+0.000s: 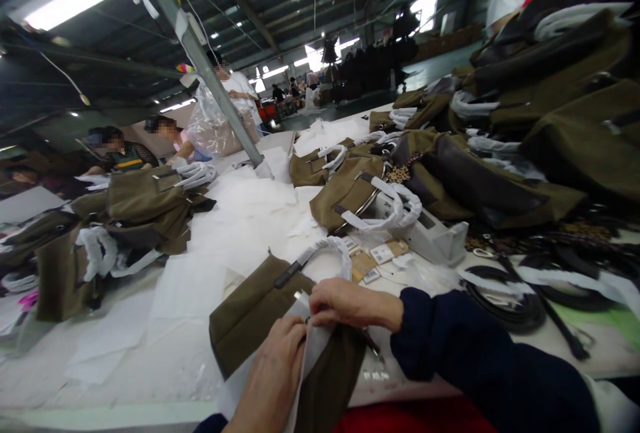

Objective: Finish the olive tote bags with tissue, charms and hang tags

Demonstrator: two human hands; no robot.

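An olive-green handbag [253,316] lies tilted at the table's front edge, its wrapped white handle [337,246] arching up at the far side. A thin white sheet [313,346] runs along the bag's opening, between its two olive sides. My left hand [277,363] rests over the opening, fingers bent together on the sheet and the bag's edge. Close against it, my right hand [343,303] pinches at the sheet's upper end beside a small metal fitting. Its fingertips partly hide what they grip. A metal clip [374,346] hangs at the bag's right side.
Olive bags with wrapped handles pile up at right [465,173] and left [145,206]. White sheets [240,213] spread across the middle. Tags [373,259], a grey dispenser [440,236] and coiled black straps [503,299] lie rightward. A metal post [215,86] rises behind; people work beyond.
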